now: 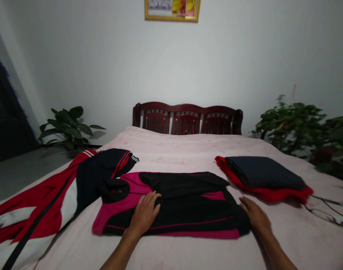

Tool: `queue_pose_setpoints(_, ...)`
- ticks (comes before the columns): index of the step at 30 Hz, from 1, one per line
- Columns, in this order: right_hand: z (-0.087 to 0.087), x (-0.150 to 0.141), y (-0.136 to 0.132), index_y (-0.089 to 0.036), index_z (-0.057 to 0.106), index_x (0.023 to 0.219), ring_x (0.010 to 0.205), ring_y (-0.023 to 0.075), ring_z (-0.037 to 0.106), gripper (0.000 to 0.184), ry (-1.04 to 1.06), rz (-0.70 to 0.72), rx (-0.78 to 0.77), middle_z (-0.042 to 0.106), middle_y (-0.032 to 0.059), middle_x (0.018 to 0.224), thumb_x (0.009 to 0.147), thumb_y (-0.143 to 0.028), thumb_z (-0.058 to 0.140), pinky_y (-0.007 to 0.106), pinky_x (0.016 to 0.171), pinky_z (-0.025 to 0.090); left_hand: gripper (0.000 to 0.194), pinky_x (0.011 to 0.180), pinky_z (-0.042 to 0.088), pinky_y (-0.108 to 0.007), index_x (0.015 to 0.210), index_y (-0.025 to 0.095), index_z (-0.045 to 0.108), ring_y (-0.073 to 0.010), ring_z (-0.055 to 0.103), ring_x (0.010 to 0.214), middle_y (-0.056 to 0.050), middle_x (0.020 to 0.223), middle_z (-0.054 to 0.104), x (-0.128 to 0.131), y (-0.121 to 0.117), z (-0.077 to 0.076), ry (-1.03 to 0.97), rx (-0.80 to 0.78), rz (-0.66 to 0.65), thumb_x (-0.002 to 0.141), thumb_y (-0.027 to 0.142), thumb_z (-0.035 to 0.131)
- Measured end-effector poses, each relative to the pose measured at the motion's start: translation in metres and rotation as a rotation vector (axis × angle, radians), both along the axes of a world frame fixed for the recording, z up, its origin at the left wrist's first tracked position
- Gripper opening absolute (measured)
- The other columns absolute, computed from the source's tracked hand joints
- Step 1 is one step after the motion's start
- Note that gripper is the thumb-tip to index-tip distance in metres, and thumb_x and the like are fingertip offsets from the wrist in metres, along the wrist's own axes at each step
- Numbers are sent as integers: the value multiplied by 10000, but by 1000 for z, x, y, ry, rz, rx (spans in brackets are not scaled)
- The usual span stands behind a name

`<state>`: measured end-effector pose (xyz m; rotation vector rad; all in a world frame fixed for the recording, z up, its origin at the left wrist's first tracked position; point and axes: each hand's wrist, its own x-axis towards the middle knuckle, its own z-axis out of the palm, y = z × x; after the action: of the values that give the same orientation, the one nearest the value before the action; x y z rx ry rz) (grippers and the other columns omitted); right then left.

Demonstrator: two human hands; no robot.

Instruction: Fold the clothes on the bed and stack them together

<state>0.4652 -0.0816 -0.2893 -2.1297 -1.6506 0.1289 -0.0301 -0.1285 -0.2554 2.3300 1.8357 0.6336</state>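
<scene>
A black and magenta jacket [188, 202] lies folded flat across the middle of the bed [174, 150]. My left hand [145, 213] rests palm down on its left part, fingers stretched out. My right hand [254, 217] lies at the jacket's right edge, fingers flat and touching the fabric. Neither hand grips anything.
A red, white and navy jacket [47, 198] sprawls unfolded on the left of the bed. A folded stack, dark cloth on red [261, 176], sits at the right. A wooden headboard [188, 118] stands at the far end. Potted plants [67, 129] flank the bed, larger foliage [301, 127] at right.
</scene>
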Motion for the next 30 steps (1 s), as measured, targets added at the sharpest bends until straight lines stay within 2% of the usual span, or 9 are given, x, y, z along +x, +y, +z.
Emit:
queue_pose_setpoints(9,-9,6,4,-89,623,1303,1341,259,480,764,10,2,54,536,114,1413,818,-546,248,399,1169,337,402,1225,225,-423,1387,267,515,-154,363,1435,-9,1506,456,2,-3,7,26,-47,10,1000,301,413)
queue_pose_setpoints(18,-5,3,3,-109,611,1317,1349,255,473,724,14,-6,30,525,106,1426,839,-521,257,400,1167,339,394,1219,237,-430,1379,273,520,-161,375,1427,-10,1497,467,0,-1,3,24,-15,6,999,297,419)
queue_pose_setpoints(25,-6,4,3,-107,632,1282,1324,267,499,659,31,11,76,552,117,1397,853,-489,309,418,1149,364,394,1215,244,-448,1379,265,521,-176,385,1423,-28,1495,471,0,-2,2,12,-1,-5,1001,300,417)
queue_pose_setpoints(30,-2,2,1,-115,630,1292,1334,269,490,653,6,4,42,541,114,1412,858,-477,304,419,1144,366,392,1219,239,-444,1379,271,518,-170,377,1430,-20,1498,468,0,-2,2,14,-10,0,1001,299,417)
